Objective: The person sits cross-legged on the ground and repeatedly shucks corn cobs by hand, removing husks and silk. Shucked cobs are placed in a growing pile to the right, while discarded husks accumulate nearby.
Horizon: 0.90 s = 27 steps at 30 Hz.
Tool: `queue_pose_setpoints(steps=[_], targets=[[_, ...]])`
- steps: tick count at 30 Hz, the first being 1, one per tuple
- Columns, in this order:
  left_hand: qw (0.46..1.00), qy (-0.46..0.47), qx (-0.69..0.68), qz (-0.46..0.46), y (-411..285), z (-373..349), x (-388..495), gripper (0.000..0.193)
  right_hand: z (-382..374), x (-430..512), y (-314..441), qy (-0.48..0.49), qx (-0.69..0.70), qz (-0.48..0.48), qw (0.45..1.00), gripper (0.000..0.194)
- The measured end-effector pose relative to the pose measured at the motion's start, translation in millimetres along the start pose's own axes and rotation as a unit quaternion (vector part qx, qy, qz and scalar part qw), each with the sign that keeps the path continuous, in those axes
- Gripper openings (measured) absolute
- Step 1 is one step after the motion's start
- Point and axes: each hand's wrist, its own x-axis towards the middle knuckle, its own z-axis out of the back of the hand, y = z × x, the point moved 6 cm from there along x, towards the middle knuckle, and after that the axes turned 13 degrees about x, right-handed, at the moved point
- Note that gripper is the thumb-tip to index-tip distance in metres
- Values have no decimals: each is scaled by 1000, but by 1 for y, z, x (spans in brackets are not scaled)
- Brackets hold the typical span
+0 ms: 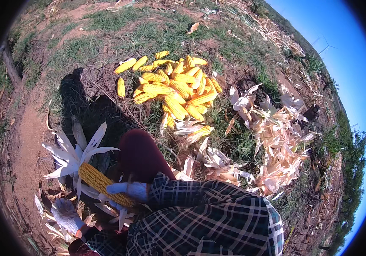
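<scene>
My right hand [131, 191], in a white knit glove with an orange cuff, grips the near end of a bare yellow corn ear [97, 179]. The ear slants up to the left, its kernels exposed. Pale peeled husk leaves [77, 156] fan out around its far end; whether they are still attached I cannot tell. Below and left of the ear is my left hand [66, 215], also gloved, with its fingers apart and nothing in it. It is close above dry husk pieces [56, 231]. Part of the ear is hidden behind my right fingers.
Beyond my maroon-clad knee [141, 153] lies a heap of husked corn ears [179, 84] on grass. One partly husked ear [200, 132] rests at its near edge. Dry husks [275, 144] are piled to the right. Bare soil [29, 134] runs along the left.
</scene>
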Motion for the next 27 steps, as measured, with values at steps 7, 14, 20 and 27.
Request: queue_pose_setpoints(steps=[7, 14, 20, 27], targets=[[979, 110, 161, 61, 37, -190, -167, 34, -1, 75, 1, 20, -171, 89, 981, 35], [985, 79, 147, 55, 35, -133, -172, 37, -42, 78, -20, 180, -545, 240, 783, 58], [985, 77, 140, 63, 60, -109, -162, 42, 69, 130, 1, 100, -101, 187, 972, 48], [986, 118, 112, 42, 68, -115, -169, 47, 8, 123, 13, 221, 34, 32, 974, 51]])
